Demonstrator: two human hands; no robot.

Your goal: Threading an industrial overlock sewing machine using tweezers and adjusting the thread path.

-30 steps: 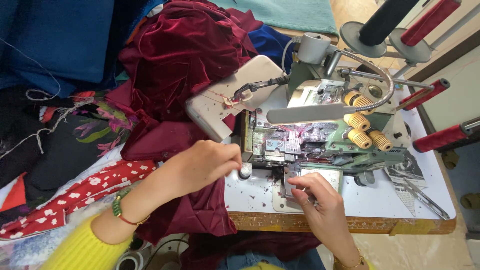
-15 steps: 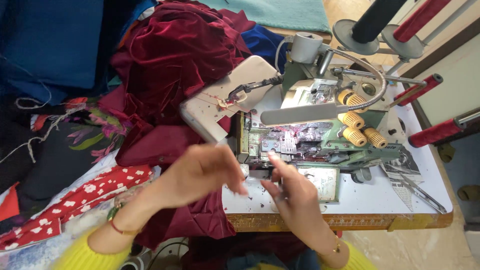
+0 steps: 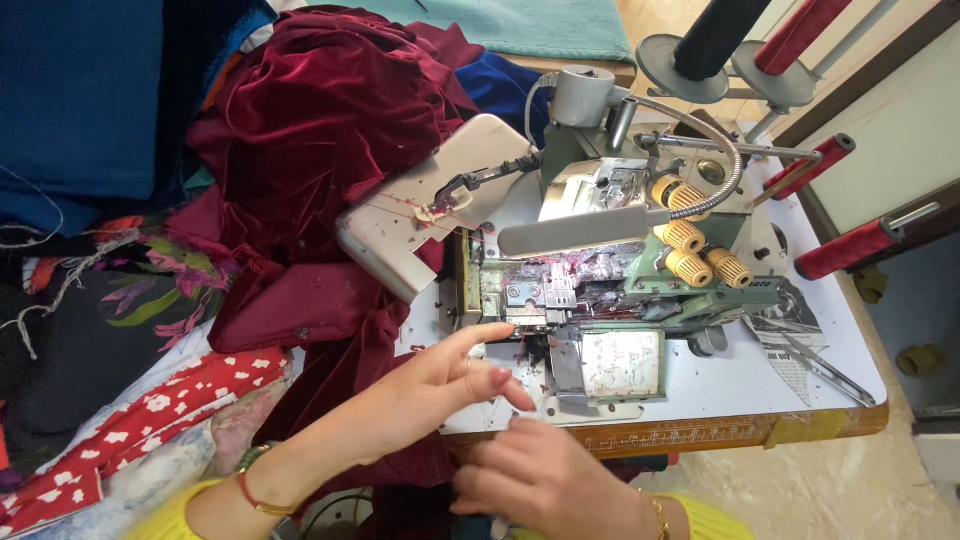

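Heaped at nine o'clock of the frame, a red flowered cloth [image 3: 150, 420] is seen beside a mound of maroon velvet [image 3: 320, 130], which is spilled from eleven o'clock down to the left edge of the sewing machine [image 3: 620, 290]. The left hand [image 3: 420, 395] is stretched toward the machine's needle area at its two o'clock, index finger extended, the other fingers loosely curled, nothing pinched. The right hand [image 3: 545, 480] is held at six o'clock by the table edge [image 3: 700, 432], its fingers curled under; whether anything is gripped cannot be told. The needle area is judged to be under adjustment; fine fingertip work there is called for next. Compared with half a second ago, the right hand is withdrawn from the presser foot. Red thread spools [image 3: 850, 250] are mounted at three o'clock.
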